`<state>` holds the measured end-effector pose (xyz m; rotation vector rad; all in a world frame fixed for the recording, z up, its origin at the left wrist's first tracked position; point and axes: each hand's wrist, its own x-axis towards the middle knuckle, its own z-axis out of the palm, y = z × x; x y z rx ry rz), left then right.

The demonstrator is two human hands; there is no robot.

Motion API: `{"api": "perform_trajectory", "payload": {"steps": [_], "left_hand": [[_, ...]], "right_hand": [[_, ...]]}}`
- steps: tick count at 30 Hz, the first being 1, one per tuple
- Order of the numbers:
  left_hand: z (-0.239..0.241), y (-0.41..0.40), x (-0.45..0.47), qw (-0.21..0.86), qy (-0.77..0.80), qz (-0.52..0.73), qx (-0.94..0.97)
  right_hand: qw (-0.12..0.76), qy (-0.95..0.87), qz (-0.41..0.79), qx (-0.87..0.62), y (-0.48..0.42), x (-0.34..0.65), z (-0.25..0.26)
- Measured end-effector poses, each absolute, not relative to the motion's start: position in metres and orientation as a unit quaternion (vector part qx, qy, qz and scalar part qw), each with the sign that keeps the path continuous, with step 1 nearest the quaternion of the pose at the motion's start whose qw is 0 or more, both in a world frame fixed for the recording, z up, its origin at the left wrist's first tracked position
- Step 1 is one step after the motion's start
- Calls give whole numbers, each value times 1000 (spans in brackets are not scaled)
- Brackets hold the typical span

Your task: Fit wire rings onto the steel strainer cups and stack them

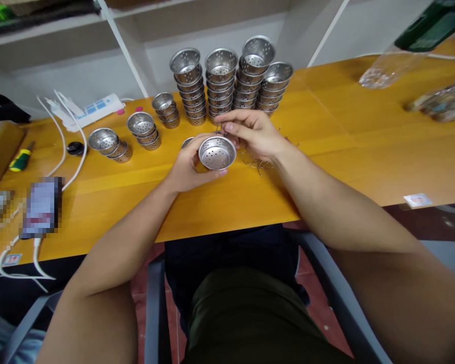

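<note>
My left hand [189, 164] is wrapped around a small perforated metal cup [217, 153], its open mouth tilted towards me. At the cup's far rim, the fingers of my right hand [250, 130] are closed in a pinch on what looks like a thin wire, mostly hidden by the fingers. Several loose curved wires [261, 164] lie on the table under my right wrist. Behind my left fingers, another metal cup [187, 142] shows only part of its rim.
Tall stacks of perforated cups [220, 86] stand at the back, with shorter stacks [143, 130] to their left. A power strip [98, 110], a phone [41, 207] with white cables and a screwdriver [21, 158] lie left. A plastic bottle [398, 63] lies back right on the wooden table [345, 167].
</note>
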<state>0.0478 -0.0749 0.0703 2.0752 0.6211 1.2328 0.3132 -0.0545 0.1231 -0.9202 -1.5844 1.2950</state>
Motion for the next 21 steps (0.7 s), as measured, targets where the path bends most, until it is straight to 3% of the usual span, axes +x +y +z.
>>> {"api": "perform_trajectory", "payload": {"steps": [6, 16, 21], "left_hand": [[65, -77, 49, 363, 215, 465, 779], [56, -66, 41, 285, 279, 498, 770], [54, -60, 37, 253, 295, 513, 765]], "right_hand": [[421, -658, 505, -367, -58, 306, 120], [498, -602, 515, -354, -41, 326, 123], [533, -610, 440, -388, -40, 323, 120]]}}
